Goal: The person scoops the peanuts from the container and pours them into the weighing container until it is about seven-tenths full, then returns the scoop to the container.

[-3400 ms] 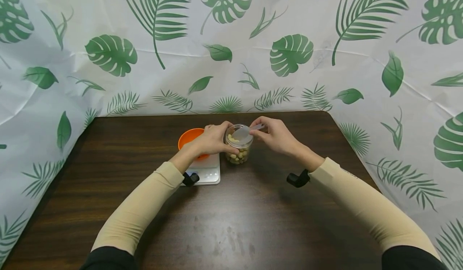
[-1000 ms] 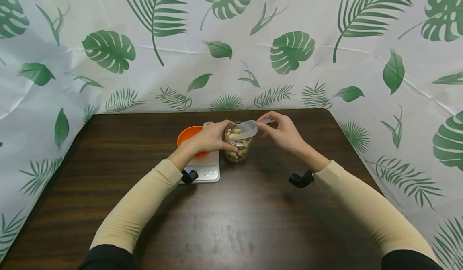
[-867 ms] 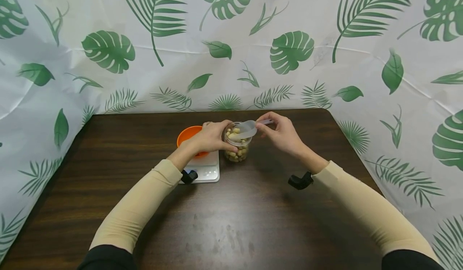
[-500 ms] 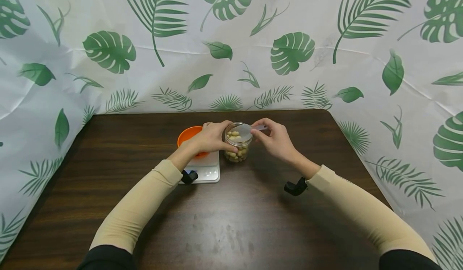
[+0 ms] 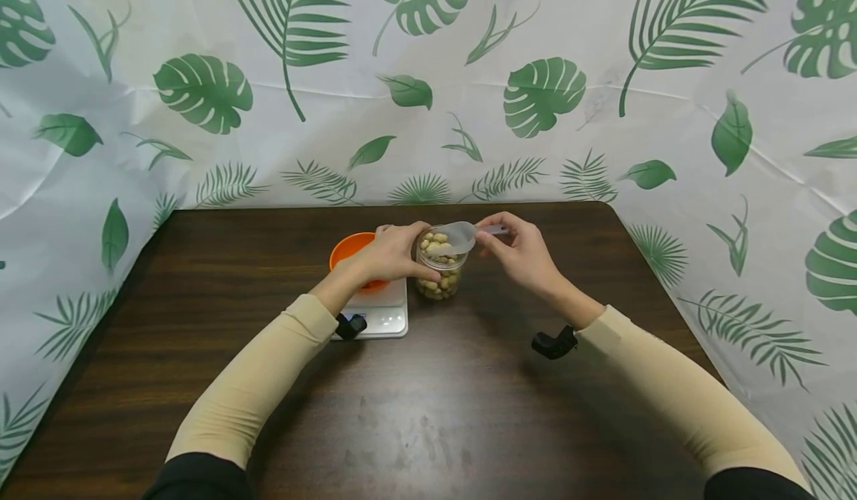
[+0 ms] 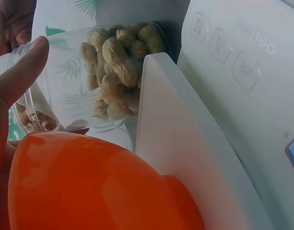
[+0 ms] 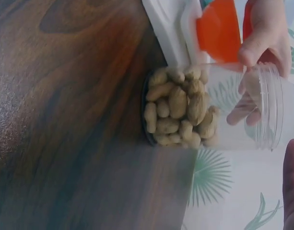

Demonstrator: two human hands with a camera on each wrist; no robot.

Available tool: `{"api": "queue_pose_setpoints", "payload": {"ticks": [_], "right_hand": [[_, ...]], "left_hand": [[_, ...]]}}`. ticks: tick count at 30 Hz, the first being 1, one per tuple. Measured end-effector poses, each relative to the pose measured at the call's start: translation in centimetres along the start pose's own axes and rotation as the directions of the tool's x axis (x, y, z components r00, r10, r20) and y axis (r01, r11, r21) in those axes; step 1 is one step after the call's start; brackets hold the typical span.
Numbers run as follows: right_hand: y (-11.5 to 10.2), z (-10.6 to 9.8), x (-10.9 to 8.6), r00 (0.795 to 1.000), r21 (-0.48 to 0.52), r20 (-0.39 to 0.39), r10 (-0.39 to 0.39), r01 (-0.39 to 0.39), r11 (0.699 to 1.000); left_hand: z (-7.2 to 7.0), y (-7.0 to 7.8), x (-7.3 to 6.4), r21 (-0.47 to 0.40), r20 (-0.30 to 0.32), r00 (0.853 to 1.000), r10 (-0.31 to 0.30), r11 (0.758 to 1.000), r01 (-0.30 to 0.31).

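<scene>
A clear jar of unshelled peanuts stands upright on the table, roughly half full in the right wrist view. My left hand grips it near the rim, thumb on the near side and fingers behind. With thumb and fingers, my right hand pinches the handle of a translucent plastic spoon, whose bowl is tilted at the jar's mouth. A few peanuts show by the spoon just inside the mouth in the left wrist view. Left of the jar, an orange bowl sits partly hidden behind my left hand.
The orange bowl rests on a white kitchen scale, close beside the jar. The dark wooden table ends at a leaf-print curtain just behind. Each wrist carries a black camera mount.
The spoon was lifted, dipped lower into the jar half a second ago, and is now raised again to the mouth as my right hand moved up and right. My left hand kept its grip.
</scene>
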State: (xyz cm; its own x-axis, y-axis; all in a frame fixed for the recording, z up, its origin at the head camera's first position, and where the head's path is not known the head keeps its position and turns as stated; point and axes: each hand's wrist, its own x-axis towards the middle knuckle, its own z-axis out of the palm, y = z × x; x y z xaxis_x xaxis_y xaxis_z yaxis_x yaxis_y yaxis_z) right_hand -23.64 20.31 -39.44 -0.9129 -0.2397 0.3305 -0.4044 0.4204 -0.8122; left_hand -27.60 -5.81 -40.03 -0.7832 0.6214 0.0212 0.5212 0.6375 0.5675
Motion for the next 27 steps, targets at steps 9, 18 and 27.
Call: {"api": "queue_pose_setpoints", "payload": {"ticks": [9,18,27], "right_hand": [[0.4,-0.3,0.0,1.000,0.012,-0.020,0.006,-0.005,1.000],[1.2,-0.6,-0.4,0.999,0.086,-0.043,0.023,-0.019,0.996],[2.1,-0.7,-0.6,0.996,0.133,-0.076,0.040,-0.030,0.991]], "left_hand": [[0.0,-0.1,0.1,0.004,0.015,1.000,-0.005,1.000,0.005],[0.0,0.0,0.0,0.014,0.010,1.000,-0.008,1.000,0.008],[0.0,0.2,-0.1,0.004,0.004,1.000,-0.014,1.000,0.014]]}}
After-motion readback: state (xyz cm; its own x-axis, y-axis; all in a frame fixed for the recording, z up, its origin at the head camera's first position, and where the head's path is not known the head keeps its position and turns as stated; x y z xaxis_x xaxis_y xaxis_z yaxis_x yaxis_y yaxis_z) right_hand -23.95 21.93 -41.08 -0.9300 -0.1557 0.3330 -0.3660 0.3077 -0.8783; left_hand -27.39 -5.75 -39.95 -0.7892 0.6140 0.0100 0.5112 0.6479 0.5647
